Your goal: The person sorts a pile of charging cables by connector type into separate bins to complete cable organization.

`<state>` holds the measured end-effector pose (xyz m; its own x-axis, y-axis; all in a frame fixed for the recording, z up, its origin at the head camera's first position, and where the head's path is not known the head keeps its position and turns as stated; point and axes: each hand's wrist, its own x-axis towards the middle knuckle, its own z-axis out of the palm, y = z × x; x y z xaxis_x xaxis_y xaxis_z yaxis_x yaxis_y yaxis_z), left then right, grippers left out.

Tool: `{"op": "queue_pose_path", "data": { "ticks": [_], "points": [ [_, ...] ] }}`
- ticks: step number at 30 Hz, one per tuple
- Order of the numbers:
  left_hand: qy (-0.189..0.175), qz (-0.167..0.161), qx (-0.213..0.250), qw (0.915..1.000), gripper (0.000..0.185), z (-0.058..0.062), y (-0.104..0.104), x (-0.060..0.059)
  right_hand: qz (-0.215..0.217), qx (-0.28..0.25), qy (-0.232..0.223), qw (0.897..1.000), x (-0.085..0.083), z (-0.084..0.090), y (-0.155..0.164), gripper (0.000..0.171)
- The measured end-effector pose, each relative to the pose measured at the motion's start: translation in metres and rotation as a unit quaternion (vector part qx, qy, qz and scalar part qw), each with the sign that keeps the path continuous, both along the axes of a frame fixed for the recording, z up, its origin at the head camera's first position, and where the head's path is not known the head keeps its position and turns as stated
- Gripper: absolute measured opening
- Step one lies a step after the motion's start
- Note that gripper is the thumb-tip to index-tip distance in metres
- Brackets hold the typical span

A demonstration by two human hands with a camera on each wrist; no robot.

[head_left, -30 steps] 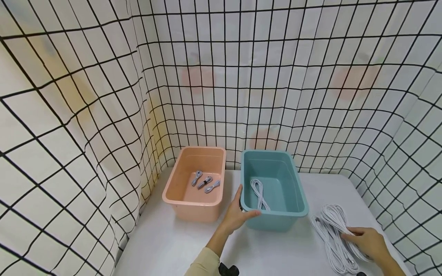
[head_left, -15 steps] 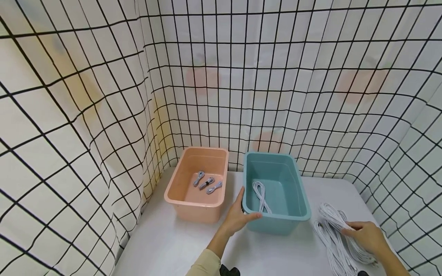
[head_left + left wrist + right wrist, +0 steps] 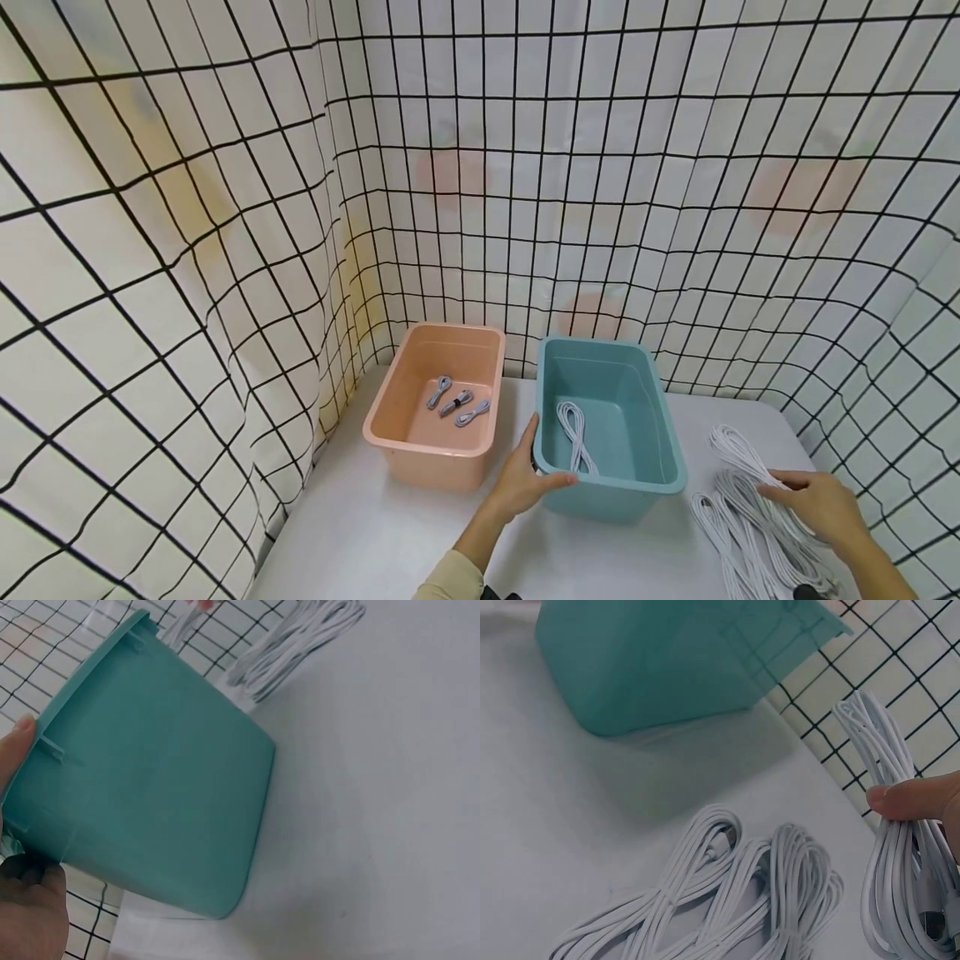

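Note:
A teal plastic bin stands on the table with one coiled white cable inside. My left hand grips the bin's near left corner, thumb over the rim and fingers under it in the left wrist view. To the right of the bin, my right hand pinches a coiled white cable around its middle. That coil is raised above several other white cable coils lying on the table. A metal connector shows at the held coil's lower end in the right wrist view.
A peach bin stands left of the teal one, with a narrow gap between them. In it lie three small grey tied cables. Black grid netting over pale sheeting encloses the white table at the back and sides.
My right hand has lifted one white coil up off the pile, and it has come apart from the others. My left hand keeps its hold on the teal bin. The head view has shifted slightly.

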<state>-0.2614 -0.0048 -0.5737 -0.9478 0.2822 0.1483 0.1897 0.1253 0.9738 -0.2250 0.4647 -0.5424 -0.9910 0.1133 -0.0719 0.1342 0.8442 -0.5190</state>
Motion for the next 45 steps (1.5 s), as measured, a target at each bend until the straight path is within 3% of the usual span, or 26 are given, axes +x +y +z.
{"op": "queue_pose_path", "data": {
  "ticks": [10,22,27,35,45],
  "points": [
    [0.0,0.006,0.002,1.0,0.114,0.001,0.003,0.002,-0.022,-0.025,0.008,0.999,-0.006,0.024,-0.013,0.089],
    [-0.011,0.008,-0.005,0.9999,0.113,0.001,0.004,0.003,-0.026,-0.026,0.082,0.996,-0.012,0.047,-0.05,0.079],
    [-0.004,0.006,0.001,1.0,0.111,0.002,0.004,0.003,-0.036,-0.04,0.106,0.993,-0.016,0.048,-0.063,0.075],
    [-0.018,0.013,-0.002,0.9998,0.113,-0.001,0.002,0.005,-0.006,-0.031,0.118,0.993,-0.021,0.058,-0.076,0.071],
    [-0.01,0.008,-0.001,0.9999,0.115,0.001,0.004,0.003,0.007,-0.023,0.139,0.99,-0.034,0.072,-0.093,0.068]
  ]
}}
